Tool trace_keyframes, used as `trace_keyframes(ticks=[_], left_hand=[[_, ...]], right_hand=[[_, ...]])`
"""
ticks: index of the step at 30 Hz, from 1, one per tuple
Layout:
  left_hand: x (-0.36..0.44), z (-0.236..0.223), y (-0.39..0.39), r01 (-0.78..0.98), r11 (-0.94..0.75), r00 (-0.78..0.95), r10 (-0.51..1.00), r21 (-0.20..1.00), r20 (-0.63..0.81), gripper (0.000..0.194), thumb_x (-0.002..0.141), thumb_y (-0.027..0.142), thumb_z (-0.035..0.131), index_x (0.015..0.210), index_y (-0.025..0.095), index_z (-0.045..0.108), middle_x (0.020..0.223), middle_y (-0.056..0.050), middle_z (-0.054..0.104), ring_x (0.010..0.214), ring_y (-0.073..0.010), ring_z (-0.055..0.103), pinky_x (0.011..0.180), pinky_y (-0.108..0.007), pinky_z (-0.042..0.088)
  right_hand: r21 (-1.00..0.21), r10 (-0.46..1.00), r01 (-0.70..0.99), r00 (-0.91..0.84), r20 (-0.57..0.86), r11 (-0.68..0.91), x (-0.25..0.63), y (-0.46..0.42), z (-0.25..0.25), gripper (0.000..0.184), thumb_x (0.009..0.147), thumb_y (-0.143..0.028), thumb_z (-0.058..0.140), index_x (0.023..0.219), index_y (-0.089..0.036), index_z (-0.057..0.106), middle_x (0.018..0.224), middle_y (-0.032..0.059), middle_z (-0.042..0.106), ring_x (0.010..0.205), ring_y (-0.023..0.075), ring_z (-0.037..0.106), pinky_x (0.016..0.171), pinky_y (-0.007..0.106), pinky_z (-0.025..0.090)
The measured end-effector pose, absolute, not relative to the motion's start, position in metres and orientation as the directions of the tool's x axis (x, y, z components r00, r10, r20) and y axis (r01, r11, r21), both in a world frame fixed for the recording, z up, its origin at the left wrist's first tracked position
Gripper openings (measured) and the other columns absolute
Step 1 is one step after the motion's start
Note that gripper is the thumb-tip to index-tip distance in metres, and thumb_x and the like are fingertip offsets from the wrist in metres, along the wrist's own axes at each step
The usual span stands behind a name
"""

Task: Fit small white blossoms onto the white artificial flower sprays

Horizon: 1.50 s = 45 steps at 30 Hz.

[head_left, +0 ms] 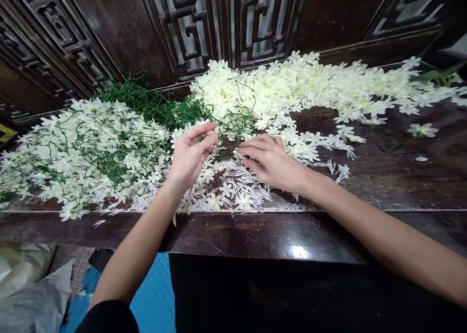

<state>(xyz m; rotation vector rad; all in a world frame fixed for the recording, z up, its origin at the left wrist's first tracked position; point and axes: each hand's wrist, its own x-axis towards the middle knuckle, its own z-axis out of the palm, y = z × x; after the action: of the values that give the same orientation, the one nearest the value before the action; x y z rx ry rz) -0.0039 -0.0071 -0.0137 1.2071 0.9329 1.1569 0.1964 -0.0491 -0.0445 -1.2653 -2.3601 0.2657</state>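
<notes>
My left hand (193, 153) is closed in a pinch, with its thumb and fingertips curled together near the middle of the table. A thin green plastic stem (226, 153) runs from its fingertips toward my right hand (268, 158), whose bent fingers close on the other end; the exact grip is partly hidden. Beneath both hands lie loose white thin pieces (251, 189) and a few white blossoms (226, 190). Left of my left hand spreads a heap of white artificial flowers on green stems (87, 148).
Behind the hands lies a tangle of bare green stems (146, 101). A long pile of cream flower heads (302, 87) stretches to the right along the carved wooden panel (197, 26). A single stemmed flower (422, 130) rests on the dark table (401, 177). Bags (40, 294) stand below left.
</notes>
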Motion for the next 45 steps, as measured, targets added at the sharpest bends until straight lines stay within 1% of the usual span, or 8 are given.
trace_keyframes(ticks=[3,11,18,26,30,34,37,45], left_hand=[[-0.003,-0.013,-0.008,-0.135,-0.014,0.2,0.979,0.991,0.041,0.02,0.071,0.012,0.07,0.091,0.016,0.071,0.084,-0.004,0.062,0.063,-0.0072,0.051,0.05,-0.02,0.043],[-0.003,-0.011,-0.013,0.137,-0.195,0.236,0.959,0.971,0.159,0.021,0.076,0.022,0.071,0.096,0.017,0.071,0.086,-0.005,0.065,0.062,-0.0076,0.052,0.052,-0.02,0.043],[-0.007,-0.006,-0.016,0.587,-0.474,0.515,0.844,0.656,0.149,0.023,0.076,0.023,0.069,0.098,0.016,0.07,0.087,-0.006,0.071,0.08,-0.0185,0.063,0.073,-0.032,0.048],[-0.004,-0.024,-0.015,0.639,-0.591,0.6,0.783,0.493,0.162,0.014,0.081,0.017,0.061,0.089,0.022,0.072,0.086,-0.005,0.074,0.081,-0.0226,0.06,0.077,-0.038,0.043],[-0.003,-0.02,-0.015,0.609,-0.552,0.543,0.814,0.57,0.207,0.014,0.08,0.016,0.061,0.088,0.019,0.072,0.085,-0.005,0.074,0.079,-0.0198,0.062,0.073,-0.034,0.046],[-0.004,-0.01,-0.015,0.499,-0.4,0.41,0.89,0.769,0.196,0.015,0.081,0.021,0.064,0.092,0.016,0.073,0.09,-0.008,0.074,0.074,-0.0158,0.063,0.064,-0.028,0.048],[-0.007,-0.007,-0.015,0.351,-0.302,0.387,0.909,0.886,0.157,0.017,0.081,0.024,0.067,0.095,0.017,0.073,0.097,-0.009,0.073,0.082,-0.0154,0.065,0.073,-0.029,0.052],[-0.01,-0.015,-0.009,0.145,-0.122,0.403,0.913,0.982,0.054,0.013,0.081,0.021,0.067,0.093,0.02,0.072,0.091,-0.006,0.069,0.072,-0.0109,0.06,0.059,-0.023,0.048]], right_hand=[[-0.328,0.799,0.73,-0.532,0.28,0.6,0.197,-0.05,-0.047,0.034,0.095,-0.021,0.041,0.12,-0.018,0.065,0.132,0.0111,0.059,0.118,0.035,0.046,0.09,0.054,0.036],[-0.37,0.82,0.733,-0.495,0.286,0.571,0.198,-0.046,-0.046,0.028,0.092,-0.019,0.046,0.108,-0.016,0.069,0.107,0.0099,0.069,0.104,0.0293,0.055,0.087,0.048,0.037],[-0.369,0.835,0.758,-0.421,0.354,0.538,0.199,-0.048,-0.041,0.024,0.093,-0.026,0.049,0.104,-0.016,0.068,0.105,0.0109,0.069,0.1,0.0293,0.056,0.087,0.049,0.036],[-0.407,0.778,0.664,-0.527,0.342,0.628,0.199,-0.051,-0.036,0.021,0.089,-0.031,0.053,0.097,-0.019,0.069,0.091,0.0077,0.071,0.092,0.0274,0.059,0.088,0.05,0.038],[-0.415,0.775,0.655,-0.556,0.301,0.632,0.199,-0.05,-0.04,0.021,0.088,-0.028,0.055,0.1,-0.018,0.07,0.088,0.0072,0.072,0.088,0.0261,0.061,0.087,0.05,0.04],[-0.603,0.833,0.59,-0.485,0.266,0.537,0.196,-0.051,-0.036,0.022,0.088,-0.024,0.054,0.101,-0.017,0.07,0.089,0.0071,0.071,0.082,0.0221,0.063,0.084,0.046,0.046],[-0.735,0.891,0.527,-0.385,0.241,0.427,0.195,-0.053,-0.028,0.028,0.089,-0.03,0.053,0.11,-0.017,0.067,0.098,0.0088,0.069,0.082,0.0216,0.062,0.072,0.042,0.05],[-0.778,0.915,0.512,-0.351,0.198,0.364,0.196,-0.054,-0.019,0.017,0.088,-0.031,0.055,0.093,-0.017,0.064,0.094,0.0078,0.067,0.083,0.0213,0.059,0.071,0.04,0.047]])
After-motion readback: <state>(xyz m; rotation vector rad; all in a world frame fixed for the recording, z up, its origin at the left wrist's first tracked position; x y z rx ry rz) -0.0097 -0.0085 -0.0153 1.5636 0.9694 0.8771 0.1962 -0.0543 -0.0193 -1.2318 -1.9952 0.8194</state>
